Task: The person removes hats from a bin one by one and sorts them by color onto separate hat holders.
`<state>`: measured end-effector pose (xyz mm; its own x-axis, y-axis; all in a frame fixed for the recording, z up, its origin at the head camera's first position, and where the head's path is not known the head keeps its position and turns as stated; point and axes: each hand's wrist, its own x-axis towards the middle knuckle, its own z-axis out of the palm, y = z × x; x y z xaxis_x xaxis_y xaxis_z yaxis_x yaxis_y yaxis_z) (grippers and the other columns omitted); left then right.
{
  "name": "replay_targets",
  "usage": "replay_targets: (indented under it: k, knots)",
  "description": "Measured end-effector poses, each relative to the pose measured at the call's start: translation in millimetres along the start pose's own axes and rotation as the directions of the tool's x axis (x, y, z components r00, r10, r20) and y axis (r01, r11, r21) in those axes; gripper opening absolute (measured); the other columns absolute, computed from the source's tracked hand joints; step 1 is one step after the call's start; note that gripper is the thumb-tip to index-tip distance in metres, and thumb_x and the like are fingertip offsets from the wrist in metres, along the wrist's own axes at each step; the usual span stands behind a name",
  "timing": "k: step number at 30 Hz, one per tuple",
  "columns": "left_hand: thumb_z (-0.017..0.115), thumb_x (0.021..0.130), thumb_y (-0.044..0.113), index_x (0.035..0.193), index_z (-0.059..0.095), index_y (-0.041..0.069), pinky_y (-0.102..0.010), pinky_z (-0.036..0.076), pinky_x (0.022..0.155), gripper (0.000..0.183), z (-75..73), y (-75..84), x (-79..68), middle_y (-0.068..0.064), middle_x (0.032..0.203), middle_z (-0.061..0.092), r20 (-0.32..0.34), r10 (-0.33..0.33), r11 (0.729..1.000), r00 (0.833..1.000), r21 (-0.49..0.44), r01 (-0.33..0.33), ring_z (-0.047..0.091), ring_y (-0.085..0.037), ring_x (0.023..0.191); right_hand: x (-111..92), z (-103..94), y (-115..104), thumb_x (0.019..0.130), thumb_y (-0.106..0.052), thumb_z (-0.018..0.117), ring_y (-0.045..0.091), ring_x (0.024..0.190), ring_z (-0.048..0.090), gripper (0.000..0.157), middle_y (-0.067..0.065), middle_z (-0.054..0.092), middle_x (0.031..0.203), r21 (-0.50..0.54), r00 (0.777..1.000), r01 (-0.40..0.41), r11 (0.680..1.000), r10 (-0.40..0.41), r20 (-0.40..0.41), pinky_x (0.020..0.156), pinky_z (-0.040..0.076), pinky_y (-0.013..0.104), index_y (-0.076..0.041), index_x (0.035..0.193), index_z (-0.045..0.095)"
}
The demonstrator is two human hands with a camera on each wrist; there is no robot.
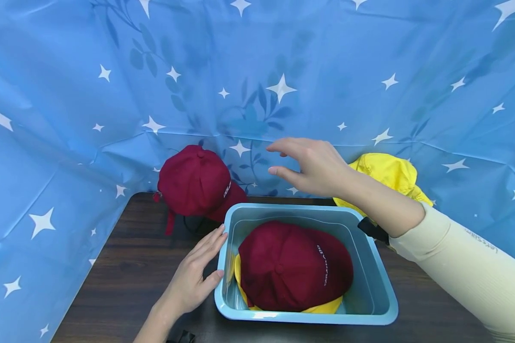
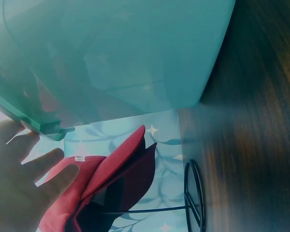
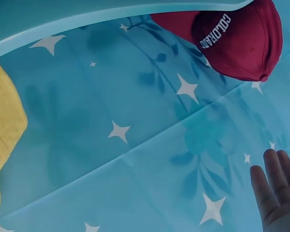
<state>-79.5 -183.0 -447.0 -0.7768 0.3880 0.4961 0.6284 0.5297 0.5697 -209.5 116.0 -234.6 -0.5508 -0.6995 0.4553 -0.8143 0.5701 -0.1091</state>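
Note:
A blue plastic bin holds a dark red cap with white lettering, lying over something yellow that shows along its lower edge. My left hand rests against the bin's left rim with its fingers extended; in the left wrist view the fingertips lie right at that rim. Above the bin's back edge, my right hand is raised in the air, fingers loosely bent and nothing between them. In the right wrist view its fingers appear against the backdrop.
Behind the bin at left, another dark red cap sits on a black wire stand. A yellow hat stands at back right, partly behind my right forearm. The dark wooden table meets a blue star-patterned cloth behind.

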Motion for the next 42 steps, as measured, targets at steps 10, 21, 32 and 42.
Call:
replay_targets:
  k: [10,21,32,42]
  knots:
    - [0.063,0.097,0.016,0.159,0.045,0.006,-0.032,0.029,0.122,0.065,-0.1,1.0,0.4,-0.009,0.168,0.037,-0.003,0.005,1.000,1.000,-0.008,-0.005,0.038,-0.029,0.152,-25.4,-2.8,-0.5,0.092,-0.032,0.079,0.029,0.120,0.068,0.053,0.010,0.072,0.131,-0.005,0.998,0.064,0.998,-0.064,-0.005,0.083,0.062,0.049,-0.006,0.137,0.067]
    - [0.064,0.097,0.016,0.158,0.045,0.006,-0.031,0.027,0.122,0.065,-0.2,1.7,-0.5,-0.009,0.167,0.037,-0.005,0.003,1.000,1.000,-0.006,-0.003,0.037,-0.029,0.152,-53.1,1.6,-3.0,0.090,-0.035,0.081,0.029,0.119,0.069,0.060,0.009,0.070,0.134,-0.021,0.993,0.097,0.995,-0.095,0.070,0.086,0.061,0.048,-0.007,0.141,0.065]
    - [0.064,0.097,0.017,0.158,0.045,0.006,-0.031,0.028,0.122,0.065,0.2,1.0,0.0,-0.009,0.167,0.038,-0.004,0.006,1.000,1.000,-0.004,-0.006,0.038,-0.029,0.152,-77.8,7.7,-6.0,0.089,-0.041,0.081,0.030,0.130,0.063,0.064,0.009,0.064,0.144,0.015,0.979,0.103,0.995,-0.104,0.176,0.096,0.058,0.049,-0.011,0.143,0.064]
    - [0.065,0.095,0.014,0.158,0.045,0.006,-0.029,0.026,0.122,0.067,1.6,2.7,0.0,-0.009,0.167,0.037,-0.007,0.005,1.000,1.000,-0.013,-0.005,0.037,-0.028,0.153,-95.0,13.3,-7.5,0.090,-0.049,0.079,0.031,0.136,0.058,0.072,0.009,0.060,0.149,0.049,0.970,0.056,0.997,-0.066,0.235,0.101,0.055,0.053,-0.010,0.148,0.060]
